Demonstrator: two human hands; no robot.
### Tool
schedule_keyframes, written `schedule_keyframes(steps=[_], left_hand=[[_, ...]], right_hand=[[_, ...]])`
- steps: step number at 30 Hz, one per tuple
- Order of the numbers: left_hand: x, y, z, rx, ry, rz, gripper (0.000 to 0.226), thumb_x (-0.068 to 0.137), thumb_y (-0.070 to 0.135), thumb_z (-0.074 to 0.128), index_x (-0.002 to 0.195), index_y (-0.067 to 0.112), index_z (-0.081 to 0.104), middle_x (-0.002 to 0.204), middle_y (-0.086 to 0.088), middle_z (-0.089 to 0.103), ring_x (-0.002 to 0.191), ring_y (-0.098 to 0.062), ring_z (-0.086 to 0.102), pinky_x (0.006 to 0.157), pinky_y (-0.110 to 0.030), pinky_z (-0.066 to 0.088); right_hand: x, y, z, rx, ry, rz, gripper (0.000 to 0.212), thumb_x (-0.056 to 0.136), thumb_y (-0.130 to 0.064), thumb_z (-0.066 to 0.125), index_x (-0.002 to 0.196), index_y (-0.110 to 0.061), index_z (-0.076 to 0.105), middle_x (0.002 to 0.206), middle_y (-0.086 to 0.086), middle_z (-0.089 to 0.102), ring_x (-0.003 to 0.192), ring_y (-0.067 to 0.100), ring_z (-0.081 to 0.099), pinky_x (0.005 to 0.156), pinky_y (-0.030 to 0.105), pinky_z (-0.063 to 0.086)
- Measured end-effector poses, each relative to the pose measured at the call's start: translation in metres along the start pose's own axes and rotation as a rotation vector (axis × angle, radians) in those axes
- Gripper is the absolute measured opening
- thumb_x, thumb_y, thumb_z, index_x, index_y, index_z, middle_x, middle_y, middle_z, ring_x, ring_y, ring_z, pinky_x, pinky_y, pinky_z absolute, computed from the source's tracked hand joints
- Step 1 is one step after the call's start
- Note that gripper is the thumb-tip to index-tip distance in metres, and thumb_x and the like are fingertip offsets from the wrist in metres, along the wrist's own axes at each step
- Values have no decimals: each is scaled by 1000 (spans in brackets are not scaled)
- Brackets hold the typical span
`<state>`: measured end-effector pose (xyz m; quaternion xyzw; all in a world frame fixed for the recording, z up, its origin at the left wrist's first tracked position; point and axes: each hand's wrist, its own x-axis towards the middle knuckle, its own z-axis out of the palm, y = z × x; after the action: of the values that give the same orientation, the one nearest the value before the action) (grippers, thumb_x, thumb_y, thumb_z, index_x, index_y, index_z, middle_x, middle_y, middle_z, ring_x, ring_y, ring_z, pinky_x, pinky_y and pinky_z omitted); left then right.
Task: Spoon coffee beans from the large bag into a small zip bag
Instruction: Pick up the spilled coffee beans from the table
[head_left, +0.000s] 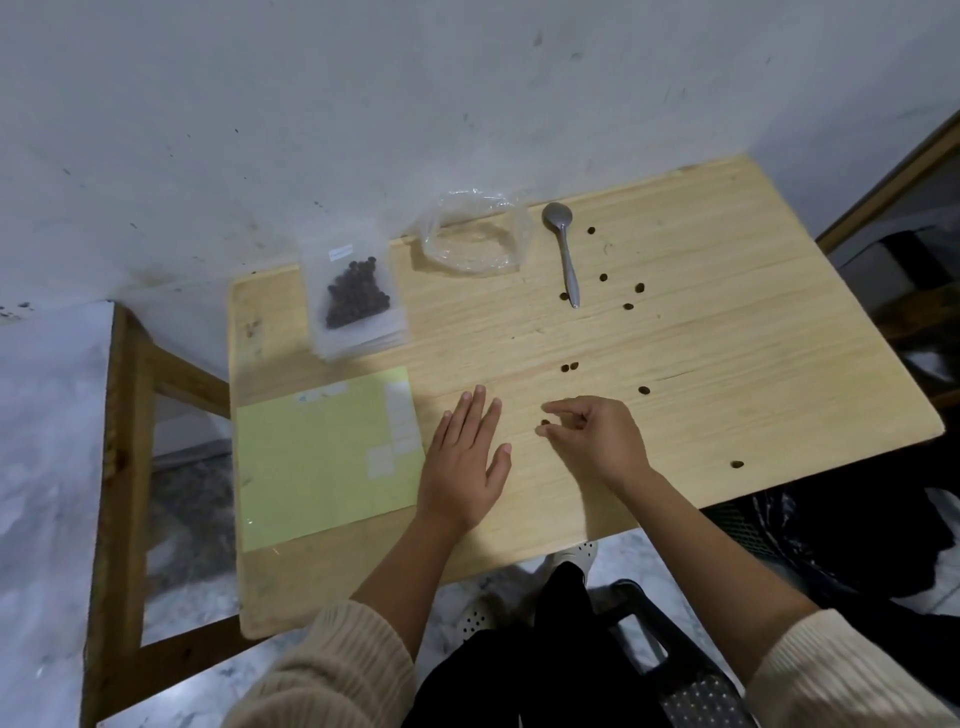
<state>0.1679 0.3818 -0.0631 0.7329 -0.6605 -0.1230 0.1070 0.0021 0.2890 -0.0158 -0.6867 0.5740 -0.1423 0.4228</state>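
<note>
left hand (465, 457): flat on the table (727, 338), palm down, fingers straight and a bit spread, holding nothing. Sits just right of the green sheet (322, 457).
right hand (597, 441): just right of the left one, fingers curled in, with thumb and forefinger pinching one bean (544, 423) right down at the tabletop.
sleeves: cream knit, pushed up on both forearms at the near edge.
loose beans (603, 278): scattered all over the right half of the table. There's a pair just beyond the right hand, a few around the spoon handle and one way out by the near right edge.
spoon (565, 260): lying flat at the far side, well clear of both hands. Long axis runs far to near, bowl toward the wall (363, 104), handle tip pointing back at the person and leaning slightly right.
large bag (475, 236): clear plastic, just left of the spoon bowl, mouth rolled open and facing up.
small zip bag (356, 296): far left, on top of a stack of zip bags (363, 343), lying flat with beans inside. Long axis is far to near, white label end toward the wall.
</note>
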Motion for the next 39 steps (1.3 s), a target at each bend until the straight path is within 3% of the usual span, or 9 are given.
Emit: schedule_keyframes(steps=[7, 10, 14, 17, 23, 27, 32, 36, 39], left_hand=[[0, 0, 0, -1, 3, -2, 55, 95, 40, 33, 145, 17, 33, 155, -2, 22, 144, -12, 11, 117, -30, 5], [0, 1, -2, -15, -3, -3, 55, 95, 40, 32, 145, 17, 31, 155, -1, 20, 144, -11, 9, 117, -30, 4], [3, 12, -3, -2, 8, -47, 53, 92, 35, 33, 139, 11, 43, 151, -8, 33, 141, -19, 25, 115, -32, 10], [13, 35, -1, 9, 21, -35, 52, 89, 32, 34, 129, 6, 53, 145, -11, 42, 136, -23, 38, 112, -37, 28], [35, 71, 9, -84, 25, -35, 67, 87, 40, 15, 139, 6, 41, 153, -8, 27, 143, -20, 20, 116, -32, 10], [35, 69, 15, -90, 125, -19, 53, 89, 33, 32, 127, 3, 53, 143, -13, 44, 135, -27, 38, 111, -38, 24], [35, 68, 21, -104, 188, -9, 45, 88, 27, 40, 123, 2, 56, 138, -15, 50, 131, -29, 43, 106, -42, 35], [35, 65, 24, -107, 214, 18, 43, 89, 25, 43, 122, 1, 56, 136, -16, 51, 130, -30, 43, 105, -44, 38], [35, 64, 26, -109, 233, 27, 42, 89, 24, 45, 122, 0, 56, 136, -17, 51, 130, -30, 44, 104, -44, 39]], right_hand=[[2, 2, 3, -49, -33, 4, 4, 77, -32, 73, 76, -31, 69, 53, -7, 49, 54, 8, 48, 56, 25, 38], [2, 0, 0, -104, -77, -15, 12, 84, -31, 61, 74, -24, 60, 55, -8, 51, 54, 7, 48, 55, 24, 39], [-4, -5, -15, 302, -36, 147, 12, 92, -19, 51, 85, -12, 59, 73, -8, 55, 66, 3, 49, 56, 8, 39], [-11, -1, -27, 479, -27, 324, 21, 95, -17, 43, 75, -16, 48, 69, -4, 45, 59, 9, 40, 51, 19, 33], [-32, 33, -68, 993, 123, 363, 25, 93, -1, 32, 75, -11, 47, 65, 3, 49, 50, 12, 35, 42, 22, 26], [-43, 56, -90, 1174, 264, 373, 30, 92, -5, 34, 69, -7, 53, 59, 2, 42, 49, 11, 30, 40, 19, 25], [-55, 77, -102, 669, 398, 370, 31, 92, -28, 57, 63, -16, 62, 42, -13, 40, 40, 2, 34, 40, 13, 28], [-70, 98, -105, 494, 443, 280, 8, 81, -16, 71, 80, -8, 71, 72, 9, 65, 64, 6, 55, 55, 6, 42], [-76, 105, -107, 363, 481, 268, 19, 76, -10, 75, 94, -5, 72, 83, 4, 66, 68, -2, 57, 59, 4, 43]])
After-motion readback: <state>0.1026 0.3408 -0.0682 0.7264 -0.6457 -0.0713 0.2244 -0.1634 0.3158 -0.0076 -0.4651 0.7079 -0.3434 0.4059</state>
